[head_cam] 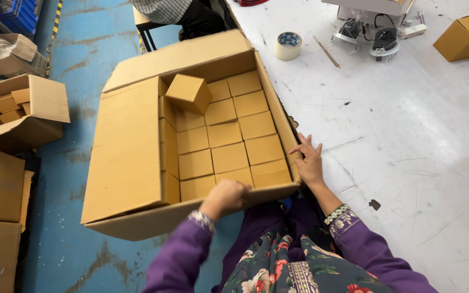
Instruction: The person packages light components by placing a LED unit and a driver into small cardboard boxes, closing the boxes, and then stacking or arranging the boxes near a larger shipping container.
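The left hand (225, 196) curls over the near wall of the large open carton (131, 163), its grip closed on that edge, while the right hand (309, 161) lies flat, fingers spread, against the carton's right near corner, holding nothing. The carton sits half on the white desk (408, 163), half over the blue floor (77, 255). Packed full, it is probably heavy and its corrugated walls stiff but bendable, so the bottom corners look a safer hold than the flaps. Inside, about fifteen small cardboard boxes (229, 157) show in three rows, plus one loose box (189, 92) tilted on top. One tape roll (288, 45) lies beyond.
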